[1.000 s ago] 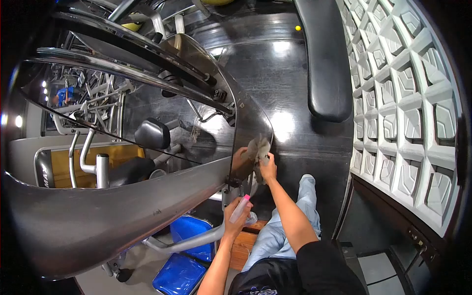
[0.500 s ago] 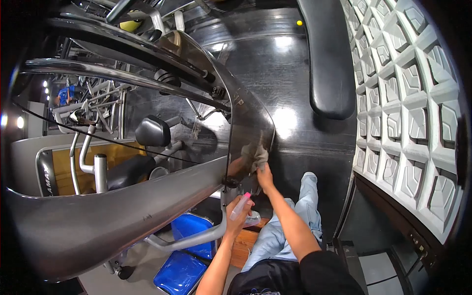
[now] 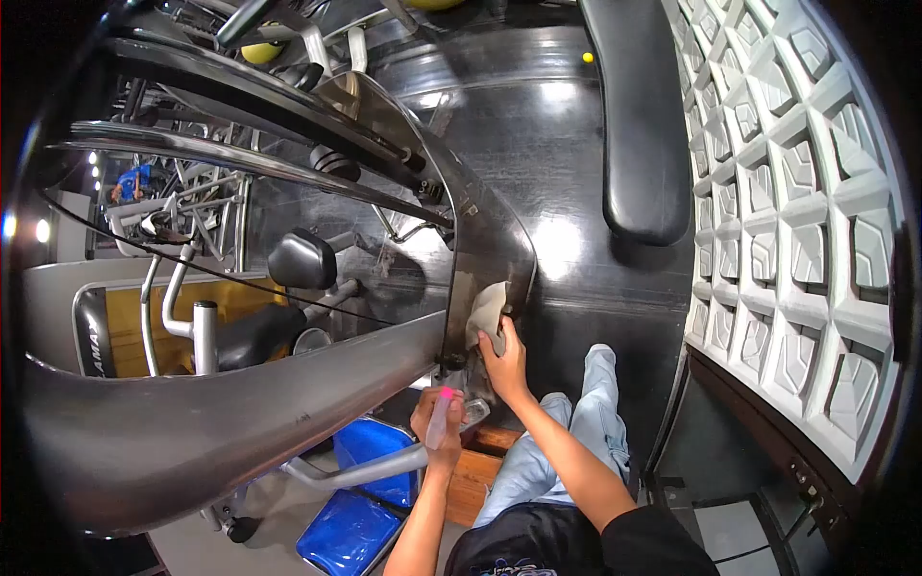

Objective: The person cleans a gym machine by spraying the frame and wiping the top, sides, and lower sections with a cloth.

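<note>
A beige cloth (image 3: 487, 312) lies against the dark, see-through panel (image 3: 495, 252) of the gym machine, with my right hand (image 3: 505, 362) closed on its lower edge. Lower and to the left, my left hand (image 3: 438, 422) grips a translucent spray bottle (image 3: 439, 424) with a pink tip. A clear part of the bottle shows to the right of that hand. Below the panel, the machine's long grey cover (image 3: 240, 422) stretches away to the left.
Blue padded seats (image 3: 351, 531) stand below the grey cover. A black bench (image 3: 645, 144) is at the upper right, beside a white patterned wall (image 3: 797, 211). More gym machines and a person in blue (image 3: 132, 182) are at the left.
My right hand and the cloth have shifted slightly left on the panel, and the cloth looks more spread. My left hand has moved left and a little down with the bottle.
</note>
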Demonstrator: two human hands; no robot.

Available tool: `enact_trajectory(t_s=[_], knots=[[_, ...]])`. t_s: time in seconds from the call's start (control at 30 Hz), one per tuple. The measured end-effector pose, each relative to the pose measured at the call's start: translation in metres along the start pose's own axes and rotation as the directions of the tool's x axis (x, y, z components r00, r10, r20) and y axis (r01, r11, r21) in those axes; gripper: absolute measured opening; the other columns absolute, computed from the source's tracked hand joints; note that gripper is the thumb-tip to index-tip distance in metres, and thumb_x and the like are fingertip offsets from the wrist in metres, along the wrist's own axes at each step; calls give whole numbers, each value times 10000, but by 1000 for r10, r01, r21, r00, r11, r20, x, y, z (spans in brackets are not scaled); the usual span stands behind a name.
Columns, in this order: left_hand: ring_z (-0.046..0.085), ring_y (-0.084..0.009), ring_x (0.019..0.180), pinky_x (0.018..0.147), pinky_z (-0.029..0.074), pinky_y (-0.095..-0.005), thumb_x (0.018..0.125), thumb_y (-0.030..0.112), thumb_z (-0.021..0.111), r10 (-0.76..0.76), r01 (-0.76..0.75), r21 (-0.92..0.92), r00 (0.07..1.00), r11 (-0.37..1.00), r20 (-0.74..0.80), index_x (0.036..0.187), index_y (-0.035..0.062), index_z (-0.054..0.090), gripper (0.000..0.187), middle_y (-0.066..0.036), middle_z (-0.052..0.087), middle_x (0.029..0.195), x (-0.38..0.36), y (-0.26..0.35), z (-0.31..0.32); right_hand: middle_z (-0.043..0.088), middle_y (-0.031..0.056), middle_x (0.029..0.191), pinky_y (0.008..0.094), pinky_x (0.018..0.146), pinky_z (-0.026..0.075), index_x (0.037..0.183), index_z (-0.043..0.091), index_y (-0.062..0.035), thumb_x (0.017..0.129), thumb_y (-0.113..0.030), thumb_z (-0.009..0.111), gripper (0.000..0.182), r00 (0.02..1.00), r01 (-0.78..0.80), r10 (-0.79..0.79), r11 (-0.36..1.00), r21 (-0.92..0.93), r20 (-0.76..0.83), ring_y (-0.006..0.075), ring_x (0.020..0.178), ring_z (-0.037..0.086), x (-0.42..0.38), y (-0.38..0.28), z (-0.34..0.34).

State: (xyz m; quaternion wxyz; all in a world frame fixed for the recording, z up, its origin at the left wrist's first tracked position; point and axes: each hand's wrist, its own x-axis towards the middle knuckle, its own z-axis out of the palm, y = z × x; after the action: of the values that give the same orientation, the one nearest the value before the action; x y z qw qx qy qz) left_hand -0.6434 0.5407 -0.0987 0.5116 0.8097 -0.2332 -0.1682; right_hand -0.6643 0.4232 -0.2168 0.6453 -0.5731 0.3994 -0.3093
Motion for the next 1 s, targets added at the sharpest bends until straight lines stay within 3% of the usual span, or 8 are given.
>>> enact_trajectory(t_s=[0.23, 0.3, 0.37, 0.5, 0.6, 0.7, 0.83, 1.0], knots=[[598, -138, 579, 540, 474, -281, 959, 235, 615, -13, 17, 79, 998, 997, -59, 906, -8, 614, 249, -100, 635, 904, 17, 19, 11, 665, 234, 1137, 484, 888, 481, 1271, 529, -85, 935, -313, 594, 412, 928, -372, 359, 877, -304, -103, 455, 1098, 604, 51, 97, 7], [630, -172, 631, 571, 488, -290, 955, 229, 611, -87, 92, 52, 991, 994, -100, 908, -12, 620, 246, -141, 659, 1005, 17, 26, 15, 679, 221, 1107, 439, 890, 487, 1262, 542, -59, 929, -322, 606, 429, 931, -365, 346, 882, -298, -116, 408, 1068, 640, 60, 83, 5], [608, -131, 605, 550, 484, -264, 961, 239, 606, 2, 8, 94, 995, 996, -103, 962, -29, 623, 268, -129, 642, 1078, 15, 6, 13, 645, 268, 1187, 435, 932, 478, 1297, 536, -14, 948, -367, 599, 501, 905, -422, 419, 907, 23, 73, 414, 1126, 618, 60, 22, -11], [657, -156, 670, 556, 510, -268, 960, 225, 593, 137, -113, 184, 982, 977, -129, 904, -41, 620, 274, -196, 629, 1240, 11, 6, 15, 656, 256, 1165, 417, 937, 474, 1231, 576, 17, 930, -301, 636, 442, 999, 32, -31, 999, -28, 39, 389, 1123, 628, 4, -12, -7], [645, -138, 621, 540, 513, -250, 966, 227, 584, -26, 8, -81, 974, 997, -225, 909, -67, 607, 300, -202, 603, 1283, 12, 21, 27, 657, 266, 1144, 427, 926, 484, 1233, 578, 7, 923, -265, 628, 415, 993, 43, -33, 996, -80, 116, 419, 1107, 625, -6, -8, -14], [622, -118, 583, 537, 512, -238, 973, 219, 578, -18, 16, -13, 988, 1000, -156, 979, -94, 605, 314, -207, 586, 1306, 16, 25, 25, 661, 272, 1117, 446, 901, 497, 1231, 580, -7, 917, -256, 619, 402, 966, -211, 234, 959, -187, 113, 443, 1068, 628, 19, 20, -13], [626, -112, 618, 528, 540, -233, 961, 239, 620, -31, 16, -106, 990, 994, -136, 1180, -57, 590, 369, -160, 564, 1347, 14, 18, 24, 657, 290, 1119, 468, 880, 504, 1238, 578, -7, 916, -319, 624, 450, 973, -228, 232, 959, -167, 3, 461, 1065, 624, 42, -25, -13], [609, -98, 600, 511, 508, -229, 972, 187, 591, -86, 54, -165, 977, 985, -195, 1153, -75, 608, 319, -172, 594, 1310, 16, 24, 31, 689, 208, 994, 378, 851, 514, 1143, 619, 22, 851, -156, 710, 355, 986, 132, -134, 991, 29, 96, 329, 953, 687, 18, -79, -15]])
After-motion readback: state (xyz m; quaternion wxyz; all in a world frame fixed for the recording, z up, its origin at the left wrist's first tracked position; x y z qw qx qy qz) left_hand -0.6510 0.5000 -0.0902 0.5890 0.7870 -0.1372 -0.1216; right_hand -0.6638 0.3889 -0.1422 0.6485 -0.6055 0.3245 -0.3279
